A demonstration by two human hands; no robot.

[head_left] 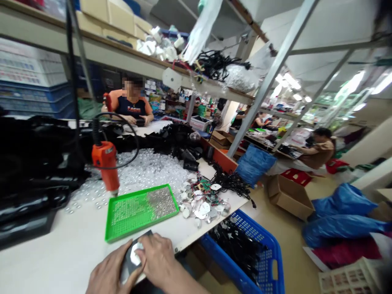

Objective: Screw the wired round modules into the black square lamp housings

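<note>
At the table's near edge, my left hand (112, 267) grips a dark grey block-like housing (147, 235) from its left side. My right hand (159, 257) is closed over the right side, its thumb and fingers pressing on a white rounded plate (135, 253) set on the housing. Fingers cover much of both parts. Just beyond my hands lies a green tray (107, 228) with many small metal screws (161, 203) heaped at its right end. An orange electric screwdriver (106, 163) hangs nose down above the tray's left corner.
Clear plastic pieces (147, 165) and glossy black parts (27, 179) cover the table's back and left. Circuit boards and white discs (203, 204) pile up on the right, near black cables (229, 179). A blue basket (272, 245) stands below. A co-worker (131, 102) sits opposite.
</note>
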